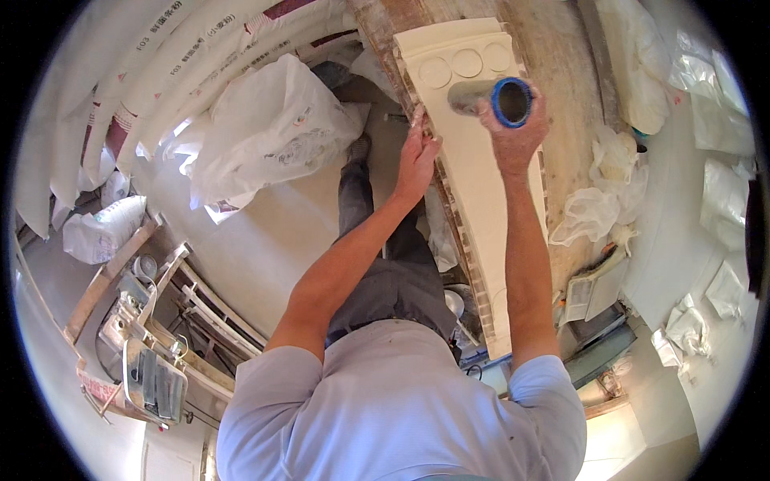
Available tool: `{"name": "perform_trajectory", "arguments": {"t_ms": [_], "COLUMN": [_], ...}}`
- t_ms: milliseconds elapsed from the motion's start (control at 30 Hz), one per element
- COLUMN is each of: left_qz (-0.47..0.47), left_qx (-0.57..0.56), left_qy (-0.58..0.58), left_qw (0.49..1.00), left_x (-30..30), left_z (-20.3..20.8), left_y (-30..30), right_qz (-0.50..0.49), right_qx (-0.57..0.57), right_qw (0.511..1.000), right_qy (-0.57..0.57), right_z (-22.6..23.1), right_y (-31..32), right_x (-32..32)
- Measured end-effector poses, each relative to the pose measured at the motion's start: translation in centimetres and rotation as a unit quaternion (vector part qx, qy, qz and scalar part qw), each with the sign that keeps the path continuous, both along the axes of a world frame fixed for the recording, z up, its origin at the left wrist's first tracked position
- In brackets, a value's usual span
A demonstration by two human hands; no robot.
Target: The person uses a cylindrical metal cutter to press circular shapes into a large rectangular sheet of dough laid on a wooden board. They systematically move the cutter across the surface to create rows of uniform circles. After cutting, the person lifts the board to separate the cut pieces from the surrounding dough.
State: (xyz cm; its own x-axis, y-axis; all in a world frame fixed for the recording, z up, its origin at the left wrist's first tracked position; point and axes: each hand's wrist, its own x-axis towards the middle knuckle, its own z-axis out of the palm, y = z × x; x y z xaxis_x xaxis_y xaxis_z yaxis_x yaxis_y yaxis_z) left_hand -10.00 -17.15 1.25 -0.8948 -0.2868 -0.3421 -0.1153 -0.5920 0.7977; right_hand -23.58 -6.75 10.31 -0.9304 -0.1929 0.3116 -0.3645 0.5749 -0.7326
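A long sheet of pale dough (469, 152) lies along the table, with several round outlines cut into its far end. My right hand (517, 132) grips a hollow, can-like round cutter (472, 98) with a blue rim, its open top facing up. The cutter's lower end is over the dough just nearer than the cut circles; whether it presses in cannot be made out. My left hand (417, 160) is at the left edge of the sheet, holding nothing, its fingers stretched out along the table edge.
The wooden table (573, 104) extends right of the dough, with crumpled plastic bags (597, 200) on it. At left stand stacked white sacks (160, 80) and a large plastic bag (273, 128). A machine with a wooden frame (152, 345) is at lower left.
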Motion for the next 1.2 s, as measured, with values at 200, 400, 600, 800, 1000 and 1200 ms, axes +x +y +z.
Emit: {"name": "perform_trajectory", "arguments": {"t_ms": [200, 400, 600, 800, 1000, 1200], "left_qz": [-0.006, 0.001, -0.022, -0.040, -0.008, 0.020], "left_qx": [-0.009, -0.054, -0.072, -0.102, -0.133, -0.091], "left_qy": [0.002, -0.004, -0.010, 0.008, 0.009, -0.009], "left_qw": [1.000, 0.999, 0.997, 0.994, 0.991, 0.996], "left_x": [0.2, 0.4, 0.6, 1.0, 0.7, 0.4], "left_z": [0.1, -0.9, -1.3, -2.0, -2.5, -4.5], "left_y": [-0.6, -0.6, -1.3, -1.8, -1.5, 0.0], "right_qz": [0.018, 0.015, 0.013, 0.192, 0.278, 0.220], "right_qx": [0.004, 0.028, 0.144, 0.332, 0.358, 0.320], "right_qw": [1.000, 0.999, 0.989, 0.915, 0.870, 0.901], "right_qy": [-0.020, -0.001, 0.035, 0.123, 0.193, 0.196], "right_z": [-2.3, -3.1, -0.7, 3.1, -0.8, -2.7], "right_y": [-1.6, -2.4, -3.4, -5.5, -4.5, -4.3], "right_x": [2.0, 2.2, 3.4, 1.6, -0.9, 0.0]}}
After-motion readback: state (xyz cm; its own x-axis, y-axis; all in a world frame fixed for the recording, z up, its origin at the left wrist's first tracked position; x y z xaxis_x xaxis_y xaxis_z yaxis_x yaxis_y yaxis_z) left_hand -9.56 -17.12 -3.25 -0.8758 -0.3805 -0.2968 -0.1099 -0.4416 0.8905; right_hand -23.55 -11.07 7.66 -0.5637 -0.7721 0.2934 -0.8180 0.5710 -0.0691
